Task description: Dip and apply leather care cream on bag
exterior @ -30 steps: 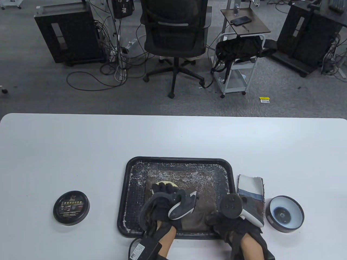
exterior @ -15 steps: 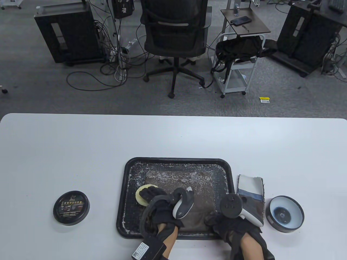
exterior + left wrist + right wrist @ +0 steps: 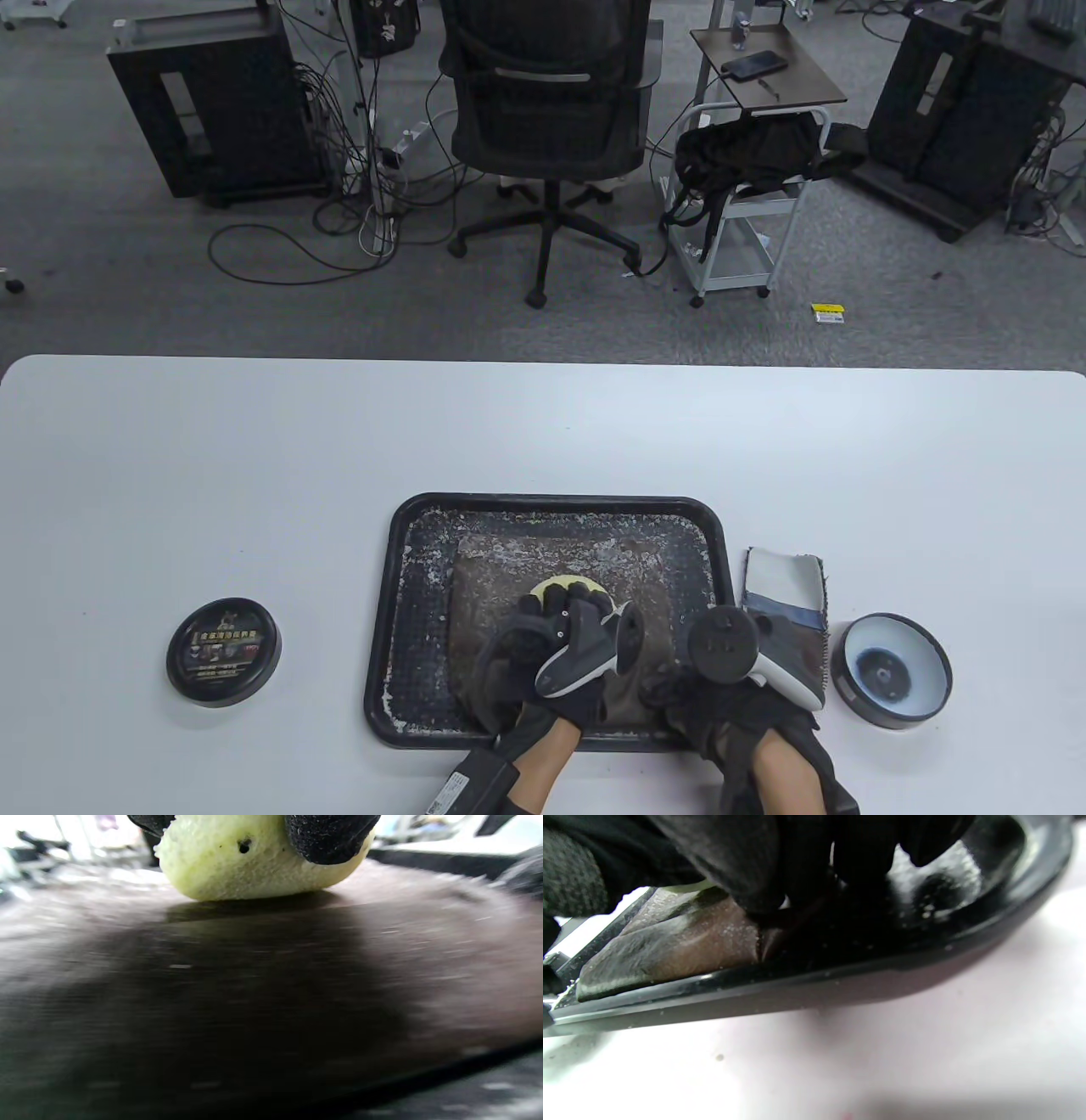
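Brown leather bag [image 3: 543, 586]: flat in black tray [image 3: 407, 594], near table edge. Yellow sponge [image 3: 567, 586]: on bag's centre, left hand [image 3: 551, 649] gripping it, fingers curled over top. Right hand [image 3: 721, 713]: fingers pinning bag's near right corner at tray rim. Open cream tin [image 3: 891, 671]: right of tray. Lid [image 3: 223, 651]: left. Cloth [image 3: 785, 603]: between tray and tin.

office chair [image 3: 547, 110], wheeled cart [image 3: 738, 229], phone [image 3: 753, 64]

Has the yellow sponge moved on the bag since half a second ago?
Yes. The left hand has carried the sponge from near the tray's left wall toward its middle, across the bag.
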